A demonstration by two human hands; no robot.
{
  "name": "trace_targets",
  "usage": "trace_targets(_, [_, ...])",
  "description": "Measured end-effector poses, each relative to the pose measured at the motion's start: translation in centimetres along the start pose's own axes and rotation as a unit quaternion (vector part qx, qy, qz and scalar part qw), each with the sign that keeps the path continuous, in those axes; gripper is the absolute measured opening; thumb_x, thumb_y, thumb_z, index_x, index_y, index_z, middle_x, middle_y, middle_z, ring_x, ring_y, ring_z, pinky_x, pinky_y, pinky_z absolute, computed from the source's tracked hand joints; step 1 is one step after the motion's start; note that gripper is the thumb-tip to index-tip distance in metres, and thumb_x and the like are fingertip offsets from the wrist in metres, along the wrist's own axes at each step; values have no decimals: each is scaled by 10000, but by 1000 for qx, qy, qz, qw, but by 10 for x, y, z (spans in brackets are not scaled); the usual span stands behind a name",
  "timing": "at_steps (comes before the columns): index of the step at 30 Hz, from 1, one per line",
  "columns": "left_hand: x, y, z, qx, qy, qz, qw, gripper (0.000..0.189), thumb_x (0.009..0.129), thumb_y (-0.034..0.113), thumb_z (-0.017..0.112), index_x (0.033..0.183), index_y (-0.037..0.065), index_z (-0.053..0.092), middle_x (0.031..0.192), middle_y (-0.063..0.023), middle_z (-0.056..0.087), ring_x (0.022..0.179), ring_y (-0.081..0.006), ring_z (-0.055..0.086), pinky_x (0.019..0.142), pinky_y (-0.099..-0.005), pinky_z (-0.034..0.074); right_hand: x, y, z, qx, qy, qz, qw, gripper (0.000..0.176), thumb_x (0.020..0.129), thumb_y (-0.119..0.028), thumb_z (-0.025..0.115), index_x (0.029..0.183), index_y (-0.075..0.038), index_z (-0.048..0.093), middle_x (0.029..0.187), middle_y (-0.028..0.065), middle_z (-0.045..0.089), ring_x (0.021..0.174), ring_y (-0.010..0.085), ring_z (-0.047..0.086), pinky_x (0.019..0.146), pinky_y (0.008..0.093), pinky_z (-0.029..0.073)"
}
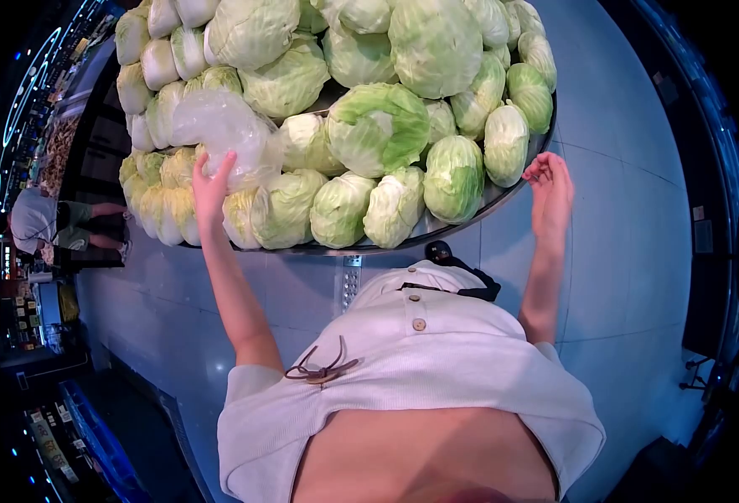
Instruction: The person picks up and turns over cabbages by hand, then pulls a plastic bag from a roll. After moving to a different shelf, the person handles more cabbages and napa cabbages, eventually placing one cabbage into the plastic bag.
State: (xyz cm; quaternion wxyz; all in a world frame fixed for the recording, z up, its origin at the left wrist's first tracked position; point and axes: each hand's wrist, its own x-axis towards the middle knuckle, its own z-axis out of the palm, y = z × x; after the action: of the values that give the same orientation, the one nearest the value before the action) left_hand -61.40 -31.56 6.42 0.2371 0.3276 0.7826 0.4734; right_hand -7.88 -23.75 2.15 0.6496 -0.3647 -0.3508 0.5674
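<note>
My left hand [211, 186] reaches over the near left part of the heaped produce. It holds a crumpled clear plastic bag [223, 126], with the thumb and one finger spread against it; its other fingers are hidden. Pale napa cabbages [177, 174] lie close under that hand. My right hand [551, 186] hangs just outside the stand's right rim, fingers loosely bent and holding nothing. Nearest to it is an oval green cabbage [506, 144]. A large round cabbage with a loose dark green leaf [378, 128] sits between the hands.
The curved dark rim of the display stand [336, 250] runs in front of me. Grey tiled floor [621, 226] spreads to the right. Another person [38, 222] bends near shelves at the far left. Blue-edged dark crates [101, 436] stand at lower left.
</note>
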Motion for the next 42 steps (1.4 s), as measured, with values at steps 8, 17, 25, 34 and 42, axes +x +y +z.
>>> trace_targets(8, [-3, -28, 3, -96, 116, 14, 989, 1128, 788, 431, 780, 1506, -33, 43, 1512, -254, 233, 1380, -298, 308, 1112, -384, 290, 1, 38, 37, -98, -80, 54, 990, 198, 982, -202, 545, 972, -18, 617, 834, 15, 604, 776, 99, 565, 737, 249, 454])
trace_targets(17, [-49, 0, 14, -37, 346, 78, 934, 718, 894, 293, 688, 1433, 7, 311, 1462, -190, 303, 1309, -288, 391, 1078, -395, 361, 10, 59, 88, -441, -137, -153, 874, 302, 881, -245, 675, 1095, -46, 596, 952, 63, 633, 931, 175, 554, 885, 325, 384])
trace_targets(25, [-81, 47, 65, -54, 119, 354, 926, 403, 855, 56, 702, 1227, 29, 552, 1328, -134, 429, 1202, -222, 488, 989, -357, 461, 39, 72, 108, -639, -244, -121, 719, 938, 755, -612, 687, 1379, 31, 412, 1195, 219, 597, 1189, 359, 443, 1066, 477, 201])
trace_targets(34, [-34, 62, 159, -5, -187, 296, 937, 933, 696, 193, 858, 1453, 73, 325, 1407, -171, 442, 1281, -260, 462, 1043, -409, 409, 54, 83, 113, -595, -291, -33, 749, 943, 723, -575, 746, 1392, -6, 403, 1115, 210, 631, 1105, 340, 548, 1046, 424, 252])
trace_targets(42, [-18, 77, 183, -27, -329, 197, 923, 938, 633, 209, 903, 1406, 28, 404, 1270, -145, 581, 1153, -207, 569, 994, -348, 447, 52, 75, 119, -585, -296, -18, 755, 952, 717, -555, 758, 1356, 51, 397, 1019, 244, 633, 1053, 376, 571, 1043, 454, 264])
